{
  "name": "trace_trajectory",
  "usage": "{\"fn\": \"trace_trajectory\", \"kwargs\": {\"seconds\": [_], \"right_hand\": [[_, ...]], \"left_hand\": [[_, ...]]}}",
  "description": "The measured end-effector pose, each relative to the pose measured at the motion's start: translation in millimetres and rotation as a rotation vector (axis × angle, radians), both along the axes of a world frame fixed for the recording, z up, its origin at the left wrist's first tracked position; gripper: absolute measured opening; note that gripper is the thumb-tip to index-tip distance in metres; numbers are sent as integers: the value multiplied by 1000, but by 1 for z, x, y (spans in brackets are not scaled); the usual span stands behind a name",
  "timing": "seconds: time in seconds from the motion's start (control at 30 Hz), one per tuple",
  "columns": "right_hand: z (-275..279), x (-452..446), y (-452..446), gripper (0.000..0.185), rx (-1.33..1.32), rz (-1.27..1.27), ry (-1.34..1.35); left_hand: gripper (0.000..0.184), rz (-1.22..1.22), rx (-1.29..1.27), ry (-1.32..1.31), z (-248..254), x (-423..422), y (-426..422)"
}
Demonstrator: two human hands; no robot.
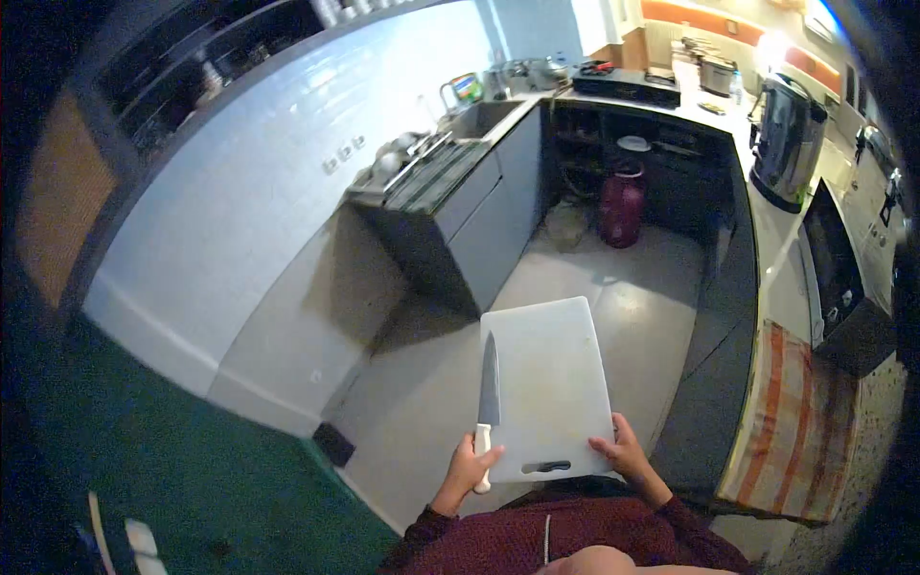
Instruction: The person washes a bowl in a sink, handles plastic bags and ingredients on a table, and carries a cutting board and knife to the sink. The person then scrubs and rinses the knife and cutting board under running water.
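A white cutting board (551,383) is held out in front of me over the floor, its slotted handle toward my body. A knife (490,383) with a white handle lies along the board's left side, blade pointing away from me. My left hand (467,470) is closed around the knife handle and the board's left edge, thumb on top. On the opposite edge, my right hand (625,452) grips the board near its lower right corner, with the thumb over the upper face. The fingers beneath the board are mostly hidden.
At left, a counter (450,192) carries a dish rack and sink. A gas stove (628,84) stands at the back, with a maroon container (623,206) below. Along the right counter are an electric kettle (788,144), a microwave (839,273) and a checked cloth (791,422).
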State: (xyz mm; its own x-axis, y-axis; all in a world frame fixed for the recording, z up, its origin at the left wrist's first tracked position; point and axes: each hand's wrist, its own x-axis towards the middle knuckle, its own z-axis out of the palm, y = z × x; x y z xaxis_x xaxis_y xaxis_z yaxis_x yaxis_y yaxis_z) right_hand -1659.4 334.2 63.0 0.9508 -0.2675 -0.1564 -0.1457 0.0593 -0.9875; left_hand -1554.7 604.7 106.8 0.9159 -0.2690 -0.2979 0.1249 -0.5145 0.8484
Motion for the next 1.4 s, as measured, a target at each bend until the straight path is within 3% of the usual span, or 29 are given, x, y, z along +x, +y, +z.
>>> {"fn": "trace_trajectory", "kwargs": {"seconds": [0.1,0.17,0.23,0.43,0.53,0.67,0.93,1.0,1.13,1.17,1.3,1.33,1.4], "right_hand": [[-28,57,-43,48,5,-59,-113],[-21,103,-71,48,11,-99,-58],[2,149,-85,51,118,-98,5],[30,313,-125,50,62,-10,16],[6,396,-139,51,116,3,-48],[10,501,-164,50,73,35,73],[29,710,-226,42,19,-104,14],[30,753,-245,42,-77,-151,-4],[30,835,-297,41,72,-212,-86],[35,856,-312,40,73,-211,-78],[40,952,-381,38,76,-164,-88],[24,980,-404,37,-128,-128,-71],[10,1033,-434,35,-44,-57,-71]], "left_hand": [[55,-68,102,-52,-19,75,-45],[56,-93,-35,25,-35,132,-72],[55,-111,-123,88,-26,180,-92],[52,3,-95,15,-13,318,-128],[51,58,-189,78,-14,387,-142],[50,99,-160,133,-28,494,-167],[56,-59,-37,34,-59,740,-240],[56,-80,-43,44,-31,793,-270],[58,-167,-171,50,-42,896,-329],[54,-146,-134,49,-44,917,-346],[49,-25,-399,174,-34,980,-411],[48,-3,-449,169,-40,1001,-424],[46,61,-481,195,-33,1045,-449]]}}
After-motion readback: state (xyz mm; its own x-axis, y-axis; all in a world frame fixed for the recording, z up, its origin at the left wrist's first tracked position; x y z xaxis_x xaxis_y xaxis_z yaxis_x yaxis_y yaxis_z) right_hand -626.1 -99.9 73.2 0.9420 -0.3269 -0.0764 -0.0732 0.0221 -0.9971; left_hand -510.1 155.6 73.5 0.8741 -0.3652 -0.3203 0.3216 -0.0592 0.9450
